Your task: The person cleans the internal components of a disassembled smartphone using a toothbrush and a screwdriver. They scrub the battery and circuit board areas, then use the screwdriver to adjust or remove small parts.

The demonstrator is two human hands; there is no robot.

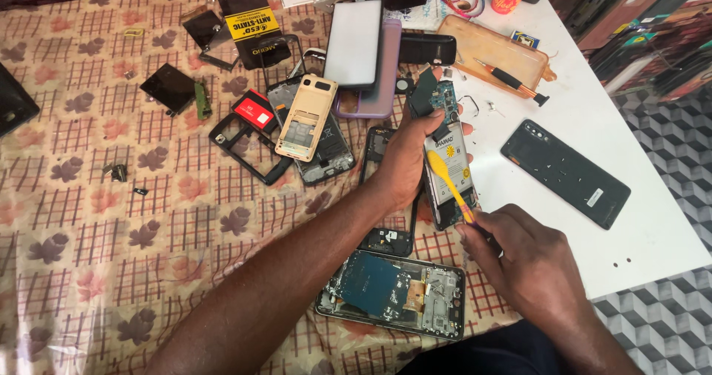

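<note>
Opened black smartphone with exposed battery and circuit board (449, 169), clasped by the left hand (404, 160) over the white tabletop's (653, 227) edge; right hand (523, 252) pinches a yellow plastic pry tool (449, 182) against its battery, prying apparently underway, gentle leverage seemingly needed next.

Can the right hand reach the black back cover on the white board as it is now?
Probably yes. The black back cover lies alone on the white board, just beyond the right hand, though that hand already holds a yellow tool.

Opened phone (450, 169) at centre; back cover (565, 172) to its right on the bench (653, 234); circuit-board phone (393, 293) in front; screen panel (354, 43) behind.
</note>
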